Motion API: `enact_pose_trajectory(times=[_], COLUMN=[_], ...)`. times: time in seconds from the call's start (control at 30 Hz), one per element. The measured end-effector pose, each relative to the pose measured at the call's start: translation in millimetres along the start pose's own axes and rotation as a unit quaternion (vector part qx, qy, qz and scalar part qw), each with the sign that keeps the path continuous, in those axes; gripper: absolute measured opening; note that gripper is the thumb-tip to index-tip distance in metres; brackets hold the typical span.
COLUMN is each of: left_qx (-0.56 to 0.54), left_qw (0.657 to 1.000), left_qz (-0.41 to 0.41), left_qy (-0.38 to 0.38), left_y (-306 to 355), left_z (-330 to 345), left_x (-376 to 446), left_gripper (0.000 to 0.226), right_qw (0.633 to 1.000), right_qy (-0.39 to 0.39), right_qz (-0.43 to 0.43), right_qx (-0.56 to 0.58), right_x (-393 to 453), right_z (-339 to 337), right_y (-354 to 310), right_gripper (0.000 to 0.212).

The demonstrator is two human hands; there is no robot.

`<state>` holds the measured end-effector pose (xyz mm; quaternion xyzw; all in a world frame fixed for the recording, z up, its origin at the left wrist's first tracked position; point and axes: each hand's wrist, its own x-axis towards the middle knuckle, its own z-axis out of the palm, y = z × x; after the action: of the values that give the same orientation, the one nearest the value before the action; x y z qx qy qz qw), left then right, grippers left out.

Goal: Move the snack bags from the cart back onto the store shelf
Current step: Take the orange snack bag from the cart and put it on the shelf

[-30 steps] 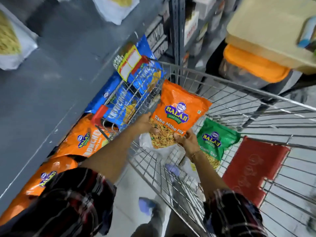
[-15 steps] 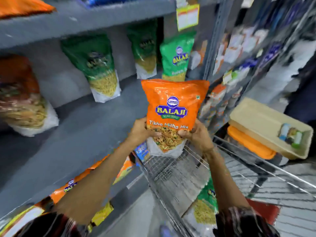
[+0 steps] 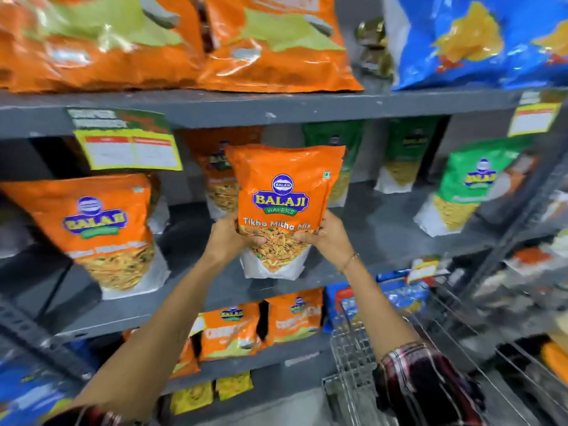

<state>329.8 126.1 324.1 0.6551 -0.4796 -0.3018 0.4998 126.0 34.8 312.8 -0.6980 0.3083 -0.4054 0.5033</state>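
Head-cam view, looking at grey metal store shelving w/ several tiers. Centre frame: an orange plastic snack bag [image 3: 284, 207], printed "Balaji Wafers Tikha Mitha Mix", w/ a clear window at the bottom showing the mix. Bag is upright, long axis vertical, sealed top edge up, printed front facing the camera. It is held in the air in front of the middle grey shelf [image 3: 384, 229], base not resting on the board.

Left hand [image 3: 229, 233] is closed on the bag's lower left side, thumb over the front. Right hand [image 3: 327, 238] is closed on the lower right side, thumb on the front too; a thin bracelet sits on that wrist. Both forearms reach up from the bottom of frame; plaid sleeves are pushed up.

On the same tier: a matching orange bag [image 3: 101, 229] stands to the left, another orange one directly behind the held bag, green bags [image 3: 470, 186] to the right & at the back. A yellow price tag [image 3: 129, 150] hangs from the shelf edge above.

Wire shopping cart [image 3: 356, 364] is at lower right, beside the right forearm.
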Motion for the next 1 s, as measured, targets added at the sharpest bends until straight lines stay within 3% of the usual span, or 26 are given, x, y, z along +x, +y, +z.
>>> enact_pose_trajectory(times=[0.2, 0.47, 0.7, 0.83, 0.9, 1.0], left_qx=[0.042, 0.095, 0.118, 0.165, 0.182, 0.182], left_qw=[0.994, 0.982, 0.982, 0.972, 0.966, 0.954], left_qz=[-0.013, -0.031, -0.029, -0.055, -0.042, -0.001], left_qy=[0.096, 0.159, 0.142, 0.158, 0.181, 0.237], left_y=[-26, -50, -60, -69, -75, -78], left_z=[-59, -87, -88, -80, -72, -54], left_x=[-7, -9, -16, -34, -51, -75], left_gripper=[0.063, 0.070, 0.071, 0.058, 0.054, 0.044], right_qw=[0.997, 0.995, 0.991, 0.989, 0.991, 0.998], right_qy=[-0.076, -0.098, -0.117, -0.127, -0.110, -0.007], right_qz=[0.000, 0.026, 0.044, 0.058, 0.055, 0.036], right_qx=[0.009, 0.015, 0.047, 0.052, 0.051, 0.041], right_x=[36, 63, 58, 49, 40, 22], right_z=[70, 118, 130, 131, 133, 132], right_y=[3, 20, 20, 22, 24, 32], right_gripper=[0.049, 0.051, 0.044, 0.045, 0.050, 0.060])
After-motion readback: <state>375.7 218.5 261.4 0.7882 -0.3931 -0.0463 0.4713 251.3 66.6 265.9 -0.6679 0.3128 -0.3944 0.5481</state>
